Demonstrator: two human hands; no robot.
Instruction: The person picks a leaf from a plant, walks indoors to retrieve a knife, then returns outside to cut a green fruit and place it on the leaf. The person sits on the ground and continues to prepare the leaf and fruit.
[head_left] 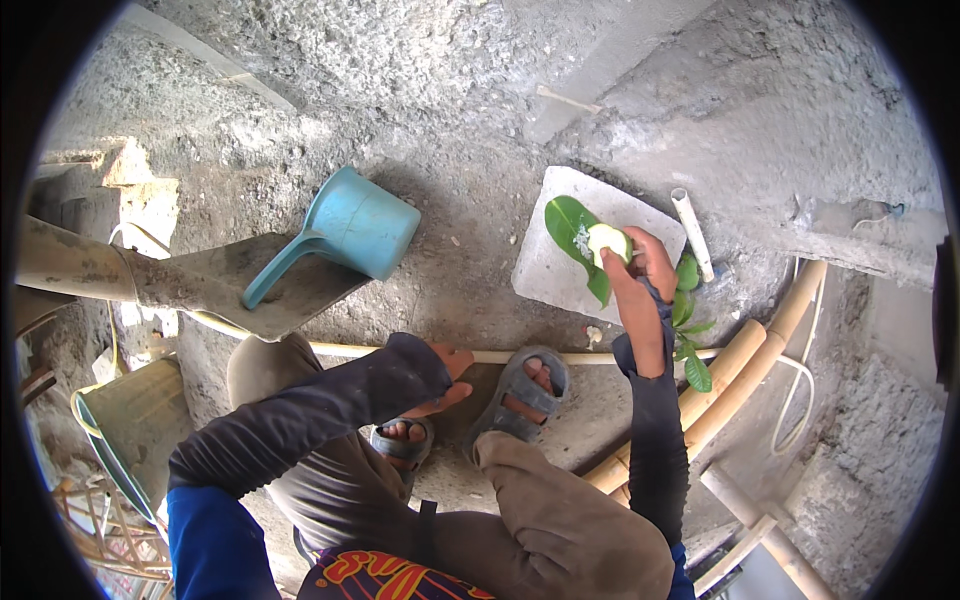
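Observation:
My right hand (650,268) is closed on a cut green-skinned fruit (604,240) with pale, whitish flesh. It is held over a large green leaf (566,219), where small white grains lie beside the fruit's cut face. Under the leaf is a flat, light grey slab (540,270) on the ground. My left hand (450,378) rests forward of my left knee, its fingers loosely apart and nothing visible in them; the sleeve hides part of it.
A blue dipper (365,222) lies tipped on a dusty metal sheet (330,296) at left. A short white pipe (692,232) and a leafy sprig (690,340) are beside the slab. Bamboo poles (745,375) lie at right. A bucket (140,420) leans at lower left.

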